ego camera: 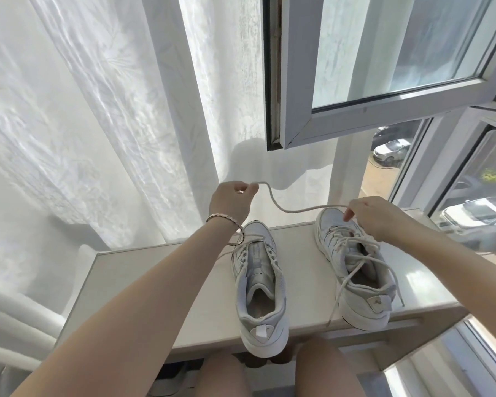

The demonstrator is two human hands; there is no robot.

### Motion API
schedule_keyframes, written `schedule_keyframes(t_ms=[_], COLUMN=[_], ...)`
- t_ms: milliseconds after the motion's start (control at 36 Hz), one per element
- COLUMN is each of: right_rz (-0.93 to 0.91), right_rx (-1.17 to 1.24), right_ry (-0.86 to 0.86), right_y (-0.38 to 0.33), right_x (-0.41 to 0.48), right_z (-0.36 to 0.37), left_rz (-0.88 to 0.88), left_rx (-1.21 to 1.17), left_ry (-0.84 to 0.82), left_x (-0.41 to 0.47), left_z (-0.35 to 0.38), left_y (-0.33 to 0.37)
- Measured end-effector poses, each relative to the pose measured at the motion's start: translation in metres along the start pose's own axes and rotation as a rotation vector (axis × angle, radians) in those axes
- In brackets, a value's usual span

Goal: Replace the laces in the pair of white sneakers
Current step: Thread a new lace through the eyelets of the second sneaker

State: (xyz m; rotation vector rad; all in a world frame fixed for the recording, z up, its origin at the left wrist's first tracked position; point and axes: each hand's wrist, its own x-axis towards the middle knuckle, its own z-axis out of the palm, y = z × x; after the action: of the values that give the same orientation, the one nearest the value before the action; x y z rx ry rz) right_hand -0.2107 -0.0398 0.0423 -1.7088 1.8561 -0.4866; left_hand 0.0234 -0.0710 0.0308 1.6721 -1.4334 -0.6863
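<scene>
On the pale surface (304, 282), my left hand (231, 202) and right hand (372, 216) pinch an off-white cord lace (284, 208); the left white sneaker (258, 282) seems half unlaced, the right white sneaker (355, 270) still laced.

2 sneakers (259, 285) (355, 267), 2 hands (231, 202) (375, 216), 1 held lace (284, 208).

One wide head-worn view looks forward and down from close above the table (155, 282), sneakers (259, 290) at lower centre, window (390, 53) at upper right.
</scene>
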Motion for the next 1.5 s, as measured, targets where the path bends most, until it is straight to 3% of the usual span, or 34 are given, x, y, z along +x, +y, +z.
schedule_keyframes(t_ms=[139,250,306,389,472,528,611,778,917,1056,1500], right_rz=[0.099,0.078,0.099,0.157,0.207,0.243,0.265,0.285,0.238,0.189,0.003], right_rx=[0.353,0.588,0.777,1.054,1.219,1.273,1.245,1.221,1.273,1.289,1.025], right_ry=[-0.103,-0.148,-0.177,-0.216,-0.283,-0.327,-0.316,-0.255,-0.229,-0.203,-0.078], right_y=[-0.01,-0.013,-0.013,-0.011,-0.01,-0.011,-0.014,-0.018,-0.015,-0.014,-0.021], right_x=[0.0,-0.01,-0.014,-0.021,-0.026,-0.027,-0.03,-0.04,-0.047,-0.048,-0.03], right_z=[0.007,0.011,0.013,0.017,0.025,0.031,0.044,0.064,0.079,0.094,0.131], left_rz=[0.171,0.239,0.192,0.063,-0.096,-0.061,0.025,-0.014,0.132,0.155,0.135], left_rx=[-0.407,-0.45,-0.338,0.0,0.356,0.609,0.797,0.704,0.71,0.747,0.838], left_ry=[-0.156,-0.436,-0.401,-0.213,-0.383,-0.454,-0.361,-0.433,-0.32,-0.223,-0.213], left_x=[-0.002,-0.005,-0.011,-0.027,-0.052,-0.068,-0.079,-0.086,-0.105,-0.117,-0.109], left_z=[0.013,0.018,0.018,0.016,0.014,0.018,0.023,0.009,-0.005,-0.013,-0.003], left_y=[0.042,0.04,0.029,0.008,-0.005,-0.009,-0.01,-0.016,-0.036,-0.051,-0.054])
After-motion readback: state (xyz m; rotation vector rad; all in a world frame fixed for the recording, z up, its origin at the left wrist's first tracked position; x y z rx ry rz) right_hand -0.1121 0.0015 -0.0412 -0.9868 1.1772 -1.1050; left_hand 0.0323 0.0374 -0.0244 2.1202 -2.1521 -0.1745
